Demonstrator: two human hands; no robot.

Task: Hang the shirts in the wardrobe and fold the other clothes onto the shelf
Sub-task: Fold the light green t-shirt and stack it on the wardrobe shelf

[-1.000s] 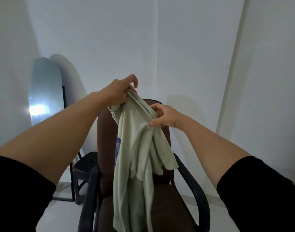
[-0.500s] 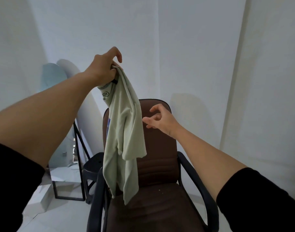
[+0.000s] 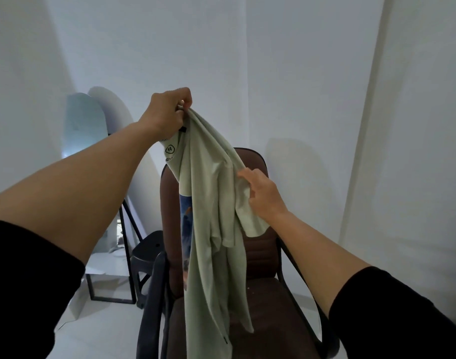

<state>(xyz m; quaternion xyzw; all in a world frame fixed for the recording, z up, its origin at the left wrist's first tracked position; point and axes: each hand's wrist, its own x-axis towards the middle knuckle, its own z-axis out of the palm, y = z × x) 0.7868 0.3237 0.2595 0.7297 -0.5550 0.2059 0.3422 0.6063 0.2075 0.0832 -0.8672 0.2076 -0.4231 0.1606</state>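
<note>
A pale green shirt hangs bunched and lengthwise, lifted by its collar end. A blue print shows along one fold. Its lower end trails down over the chair seat.

Shirt hem cut off at bottom edge; right hand fingertips hidden in fabric.

A pale green cotton T-shirt hangs full-length from the raised left hand, curtaining the middle of the space, with the right hand gripping a fold at its side. Directly behind stands a brown padded office chair whose black armrests close off both flanks of the seat. To the left, a black plastic stool and a tall arched mirror on a black metal stand crowd the corner. Open air remains above the chair back and to the right, toward bare white walls.
</note>
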